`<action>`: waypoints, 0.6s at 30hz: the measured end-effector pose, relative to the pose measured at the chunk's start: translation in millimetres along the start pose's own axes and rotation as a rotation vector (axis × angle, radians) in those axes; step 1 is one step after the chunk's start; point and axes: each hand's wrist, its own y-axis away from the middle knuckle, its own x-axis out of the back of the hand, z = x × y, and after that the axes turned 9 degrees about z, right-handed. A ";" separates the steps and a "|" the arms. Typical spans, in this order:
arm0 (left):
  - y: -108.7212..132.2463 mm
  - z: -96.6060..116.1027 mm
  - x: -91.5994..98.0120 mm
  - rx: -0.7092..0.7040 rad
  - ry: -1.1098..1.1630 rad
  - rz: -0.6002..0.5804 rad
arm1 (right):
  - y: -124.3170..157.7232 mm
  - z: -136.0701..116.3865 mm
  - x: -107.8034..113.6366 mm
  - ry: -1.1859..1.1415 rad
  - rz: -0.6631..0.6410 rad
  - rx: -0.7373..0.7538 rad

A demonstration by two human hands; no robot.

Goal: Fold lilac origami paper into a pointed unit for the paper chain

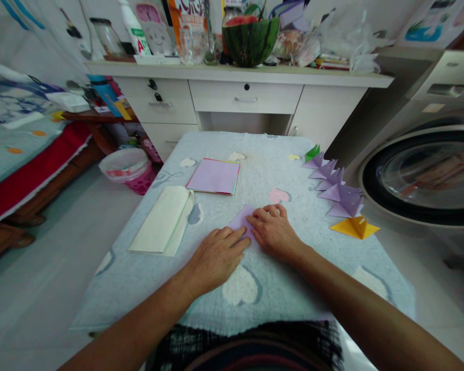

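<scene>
Cloth-covered counter (266,154): purple paper (241,217), corner pointing away, lies between left hand (217,252) and right hand (274,233), touching both. Either grip's closure indeterminable.

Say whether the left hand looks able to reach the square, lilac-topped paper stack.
Probably yes: the left hand rests on the small folded lilac paper, but only heart-patterned blue cloth seems to lie between hand and stack; the folded cream sheet lies further left.
</scene>
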 end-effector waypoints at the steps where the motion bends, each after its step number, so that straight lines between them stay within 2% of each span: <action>1: 0.5 -0.6 -0.1 -0.008 -0.001 0.008 | 0.1 -1.2 0.2 0.003 -0.004 -0.012; 11: 5.8 -5.8 0.7 -0.044 0.038 0.019 | 0.3 -12.5 1.8 0.006 -0.010 -0.098; 18: 12.7 -9.9 -1.4 -0.067 0.046 0.083 | 5.0 9.1 -2.4 -0.014 -0.050 -0.171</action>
